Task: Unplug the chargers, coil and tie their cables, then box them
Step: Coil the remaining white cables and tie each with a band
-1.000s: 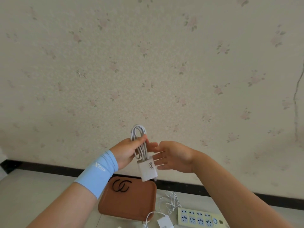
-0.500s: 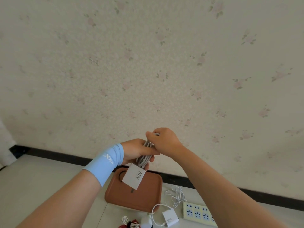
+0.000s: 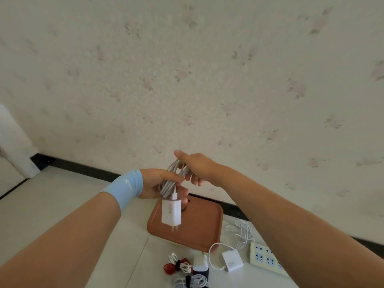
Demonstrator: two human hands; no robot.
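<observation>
My left hand (image 3: 158,186), with a light blue wristband, grips the lower part of a coiled white cable (image 3: 173,179). A white charger (image 3: 171,212) hangs from that coil, prongs down, above the brown tray (image 3: 199,227). My right hand (image 3: 195,167) grips the upper end of the same coil. On the floor lie a second white charger (image 3: 232,262) with its loose white cable (image 3: 241,231), beside a power strip (image 3: 266,256). Tied cable bundles (image 3: 180,267) lie near the bottom edge.
A wallpapered wall with a dark baseboard (image 3: 99,173) runs behind the tray. The pale tiled floor (image 3: 62,194) stretches to the left. A small dark and white adapter (image 3: 200,267) sits among the tied bundles.
The camera tilted down, showing more floor. My right hand moved from beside the coil to gripping its top. The charger swung from tilted to hanging straight down.
</observation>
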